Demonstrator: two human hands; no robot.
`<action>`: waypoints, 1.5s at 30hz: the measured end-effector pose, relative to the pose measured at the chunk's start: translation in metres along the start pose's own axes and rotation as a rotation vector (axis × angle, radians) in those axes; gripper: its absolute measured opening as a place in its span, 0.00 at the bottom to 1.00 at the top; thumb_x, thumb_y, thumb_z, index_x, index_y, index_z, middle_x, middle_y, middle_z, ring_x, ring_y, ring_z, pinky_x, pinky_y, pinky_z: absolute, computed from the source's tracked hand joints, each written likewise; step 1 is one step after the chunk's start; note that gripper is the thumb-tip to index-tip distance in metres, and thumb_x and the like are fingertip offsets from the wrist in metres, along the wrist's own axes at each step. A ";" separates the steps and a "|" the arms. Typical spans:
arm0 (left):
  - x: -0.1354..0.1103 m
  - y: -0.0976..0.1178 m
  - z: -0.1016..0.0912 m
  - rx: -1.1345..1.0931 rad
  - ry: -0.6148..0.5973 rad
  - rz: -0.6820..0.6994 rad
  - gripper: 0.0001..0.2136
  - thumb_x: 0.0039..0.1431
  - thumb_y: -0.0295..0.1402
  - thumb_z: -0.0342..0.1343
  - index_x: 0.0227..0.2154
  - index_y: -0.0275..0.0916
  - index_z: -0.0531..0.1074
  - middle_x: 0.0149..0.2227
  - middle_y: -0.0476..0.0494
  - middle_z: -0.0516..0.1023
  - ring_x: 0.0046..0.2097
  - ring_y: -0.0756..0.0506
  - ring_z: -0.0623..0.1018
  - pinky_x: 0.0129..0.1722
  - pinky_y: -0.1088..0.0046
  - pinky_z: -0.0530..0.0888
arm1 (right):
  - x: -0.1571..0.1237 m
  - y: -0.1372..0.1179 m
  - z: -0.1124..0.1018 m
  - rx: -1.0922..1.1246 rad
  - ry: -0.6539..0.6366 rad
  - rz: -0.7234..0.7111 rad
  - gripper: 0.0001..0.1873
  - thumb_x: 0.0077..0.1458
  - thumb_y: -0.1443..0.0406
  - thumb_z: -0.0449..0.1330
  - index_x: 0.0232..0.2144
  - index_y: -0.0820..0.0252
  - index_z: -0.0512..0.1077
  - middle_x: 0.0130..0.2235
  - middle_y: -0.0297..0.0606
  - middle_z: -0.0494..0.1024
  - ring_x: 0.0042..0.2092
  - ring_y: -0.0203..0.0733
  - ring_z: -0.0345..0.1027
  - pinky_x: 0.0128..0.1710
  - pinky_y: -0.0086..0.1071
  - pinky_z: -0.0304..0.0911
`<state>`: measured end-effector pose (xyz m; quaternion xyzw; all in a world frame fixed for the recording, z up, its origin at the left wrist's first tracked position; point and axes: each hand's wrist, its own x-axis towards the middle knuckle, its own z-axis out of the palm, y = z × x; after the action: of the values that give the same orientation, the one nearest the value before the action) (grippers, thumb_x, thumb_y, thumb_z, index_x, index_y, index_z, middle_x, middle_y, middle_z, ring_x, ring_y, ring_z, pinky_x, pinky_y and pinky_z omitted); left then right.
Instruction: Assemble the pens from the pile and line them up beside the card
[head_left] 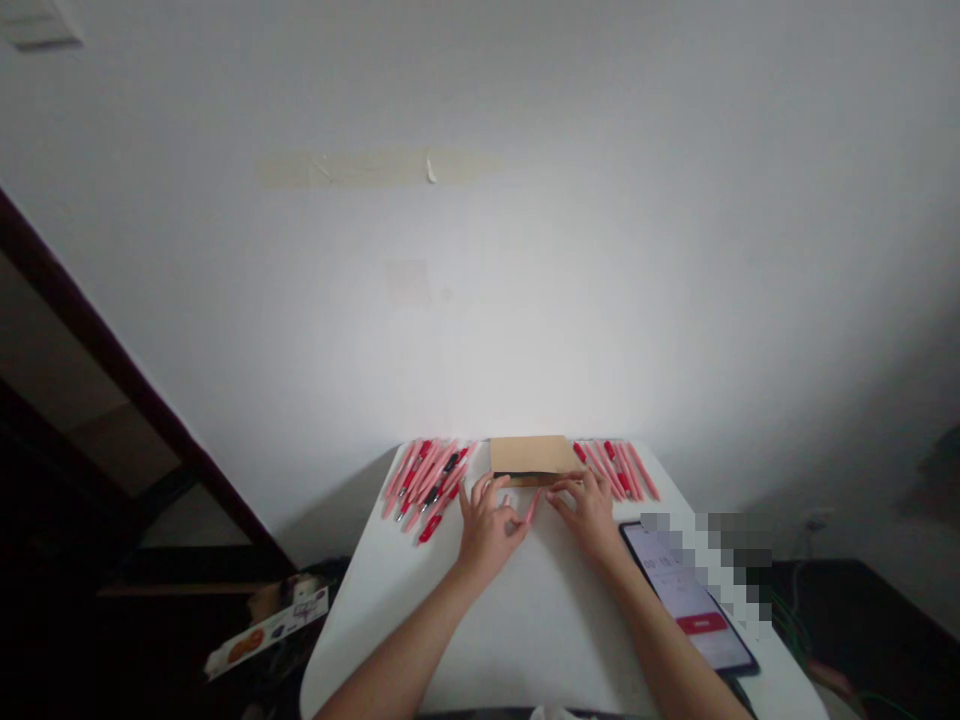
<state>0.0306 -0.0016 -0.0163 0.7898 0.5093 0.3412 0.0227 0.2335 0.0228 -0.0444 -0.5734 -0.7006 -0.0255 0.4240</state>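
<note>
My left hand [487, 525] rests on the white table [525, 620] and pinches a single pink pen [531, 507] between thumb and fingers. My right hand [589, 510] lies beside it, fingers curved, fingertips touching the front edge of a small brown cardboard box [531, 457] at the far side of the table. A pile of several pink and red pens [427, 482] lies left of the box. Another row of several pink pens [619, 468] lies right of the box.
A phone [694, 600] with a lit screen lies on the table at my right forearm. A white wall rises behind the table. A printed package [266, 630] lies on the dark floor to the left; cables show at the lower right.
</note>
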 end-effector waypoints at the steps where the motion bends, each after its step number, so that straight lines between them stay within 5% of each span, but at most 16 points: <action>1: 0.000 -0.001 0.001 0.002 0.008 0.002 0.05 0.51 0.32 0.66 0.23 0.44 0.78 0.59 0.45 0.72 0.64 0.34 0.64 0.64 0.33 0.50 | 0.000 0.001 0.000 -0.001 0.002 0.000 0.07 0.57 0.58 0.62 0.34 0.52 0.80 0.44 0.43 0.74 0.51 0.54 0.61 0.52 0.48 0.59; 10: 0.000 -0.004 0.006 0.038 0.065 0.013 0.07 0.52 0.31 0.65 0.21 0.41 0.75 0.58 0.43 0.72 0.63 0.33 0.65 0.63 0.34 0.53 | -0.004 0.004 0.006 -0.001 -0.081 -0.038 0.04 0.52 0.65 0.65 0.31 0.51 0.80 0.45 0.43 0.75 0.52 0.55 0.58 0.54 0.51 0.57; 36: -0.001 -0.005 0.007 0.025 0.046 0.020 0.08 0.49 0.33 0.68 0.20 0.41 0.75 0.59 0.42 0.71 0.63 0.33 0.63 0.63 0.33 0.53 | -0.003 0.004 0.005 -0.008 -0.034 -0.037 0.06 0.53 0.68 0.64 0.30 0.53 0.80 0.41 0.42 0.76 0.49 0.52 0.61 0.51 0.46 0.60; 45: 0.000 -0.003 0.001 0.065 0.074 -0.005 0.06 0.51 0.35 0.67 0.23 0.43 0.77 0.58 0.43 0.71 0.62 0.33 0.64 0.63 0.34 0.53 | -0.001 0.001 0.001 0.027 -0.119 -0.016 0.06 0.53 0.68 0.62 0.31 0.55 0.79 0.40 0.42 0.76 0.46 0.49 0.67 0.48 0.42 0.64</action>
<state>0.0291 0.0003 -0.0184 0.7757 0.5225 0.3534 -0.0207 0.2335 0.0228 -0.0466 -0.5625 -0.7293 0.0148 0.3891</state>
